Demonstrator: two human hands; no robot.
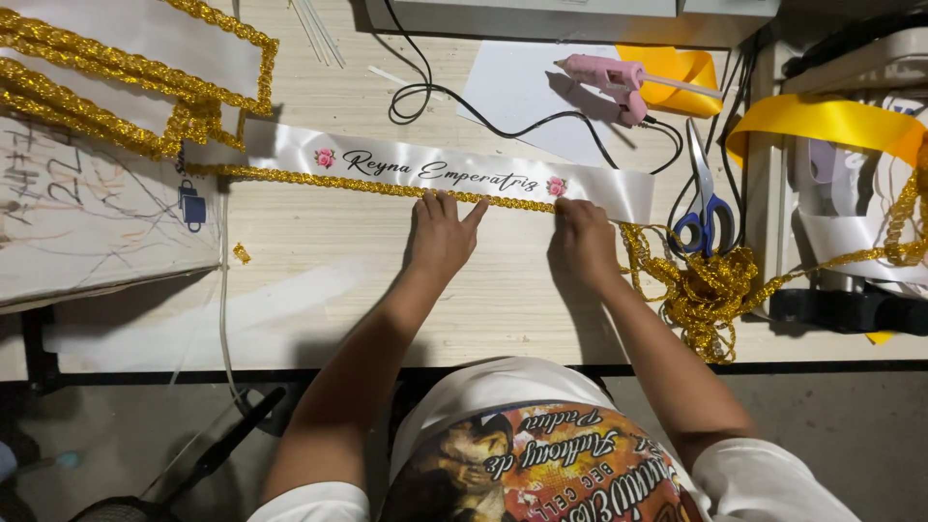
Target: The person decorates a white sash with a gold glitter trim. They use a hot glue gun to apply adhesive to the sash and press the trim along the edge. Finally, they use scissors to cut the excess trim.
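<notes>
Gold trim [387, 186] lay along the lower edge of the white sash [619, 191] on the bench [319, 242]. Your left hand [440, 232] pressed it flat, fingers spread; your right hand [583, 235] pinched it. It looked soft, light and floppy: grip close to the sash edge.

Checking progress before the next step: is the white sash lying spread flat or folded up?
Spread flat: the white sash lies full-length on the table, gold trim along its near edge.
</notes>
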